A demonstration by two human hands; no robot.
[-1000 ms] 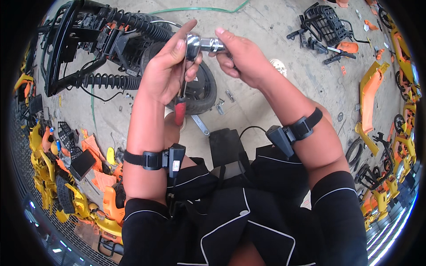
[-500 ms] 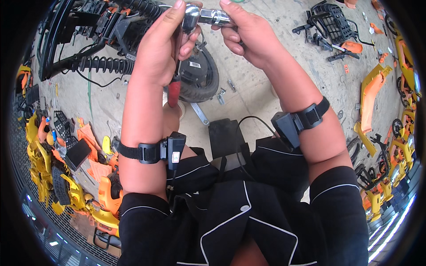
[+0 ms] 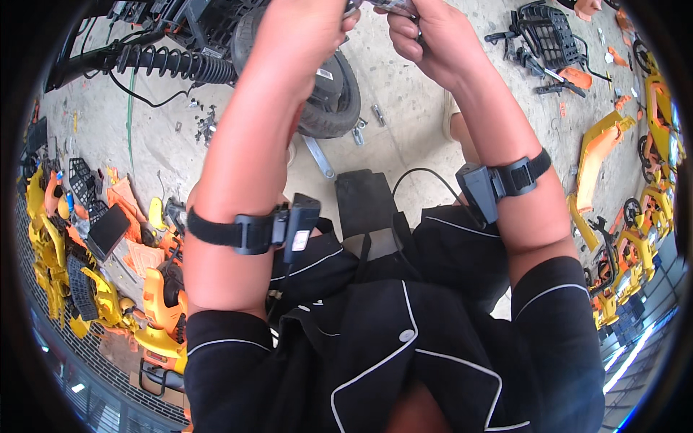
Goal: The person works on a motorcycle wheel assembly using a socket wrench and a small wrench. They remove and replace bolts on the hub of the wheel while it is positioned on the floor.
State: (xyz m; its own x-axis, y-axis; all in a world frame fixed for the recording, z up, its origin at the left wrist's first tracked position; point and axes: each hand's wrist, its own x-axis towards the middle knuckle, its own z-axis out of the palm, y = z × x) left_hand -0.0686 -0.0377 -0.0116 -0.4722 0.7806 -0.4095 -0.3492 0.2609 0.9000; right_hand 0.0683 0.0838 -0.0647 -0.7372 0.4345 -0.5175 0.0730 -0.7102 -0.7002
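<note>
Your two hands at the far edge of the view, both cut by it. Left hand [image 3: 312, 23]: fingers curled on one ratchet wrench [image 3: 351, 8], of which a little metal shows at the fingertips; one strip of its red handle [image 3: 297, 121] appears beside your left forearm. Right hand [image 3: 437, 40]: fingers bent narrowly on one metal socket [image 3: 397, 6], just right of the ratchet. Whether wrench and socket touch cannot be told. Each of your two forearms bears one strap with one black box [image 3: 302, 227]. Beyond your left forearm, one wheel [image 3: 341, 123]; farther left, one coil spring [image 3: 173, 66]. On the floor between your arms, one flat wrench [image 3: 317, 157] and, farther off, two small metal pieces [image 3: 378, 114]. Far right, one black basket [image 3: 546, 35]; nearer, one orange-and-yellow panel [image 3: 599, 162].
</note>
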